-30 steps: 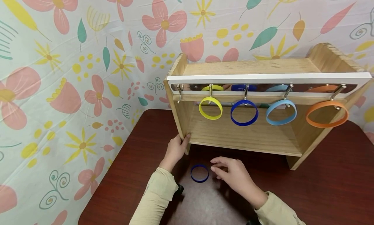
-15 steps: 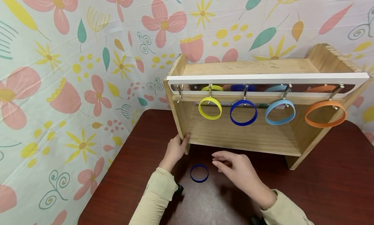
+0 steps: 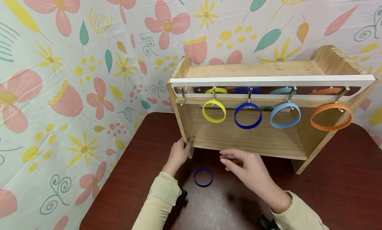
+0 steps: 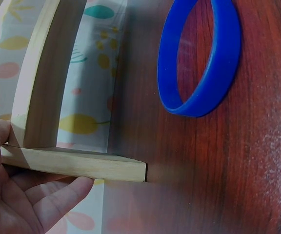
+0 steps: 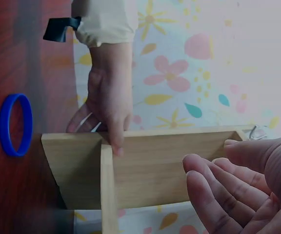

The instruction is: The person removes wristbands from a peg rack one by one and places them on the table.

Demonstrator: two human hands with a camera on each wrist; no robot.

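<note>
My left hand [image 3: 179,153] grips the lower left side of a wooden shelf [image 3: 226,140]; in the left wrist view its thumb lies in front and its fingers reach behind the panel. On the table between my hands lies a dark blue wristband [image 3: 203,186], apart from both. My right hand [image 3: 250,170] hovers before the shelf's lower edge, fingers loosely bent with nothing between them. From metal hooks along the shelf's front hang a yellow wristband [image 3: 214,121], a dark blue wristband [image 3: 248,127], a light blue wristband [image 3: 285,125] and an orange wristband [image 3: 329,127].
A white-framed hook rail [image 3: 268,79] runs across the shelf's top front, with another hook [image 3: 182,97] at its left end. The dark red table [image 3: 119,190] carries the shelf. Flower-printed cloth [image 3: 98,64] stands behind and to the left.
My right hand has drifted up and to the right, away from the wristband on the table. My left hand and that wristband stay where they were.
</note>
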